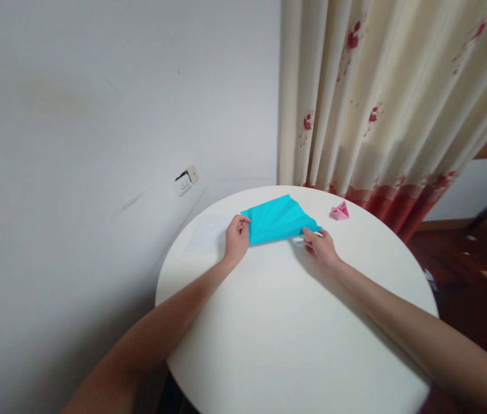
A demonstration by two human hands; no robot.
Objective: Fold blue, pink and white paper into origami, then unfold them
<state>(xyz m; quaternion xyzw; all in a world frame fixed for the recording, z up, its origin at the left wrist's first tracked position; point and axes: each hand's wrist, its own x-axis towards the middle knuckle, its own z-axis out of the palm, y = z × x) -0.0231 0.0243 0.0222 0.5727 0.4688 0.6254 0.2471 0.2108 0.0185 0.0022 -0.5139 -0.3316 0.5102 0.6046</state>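
A sheet of bright blue paper with crease lines spreads between my hands over the far half of the table. My left hand pinches its left edge, fingers curled and closed. At the right corner my right hand grips the paper with the thumb on top and the fingers underneath. That right corner is lifted a little off the table and its edge looks wavy. To the right of the paper sits a small folded pink paper piece, touched by neither hand.
A round white table stands against the wall. White paper sheets lie left of my left hand. A wall socket is beyond the table's left rim. Behind the right rim hangs a flowered curtain.
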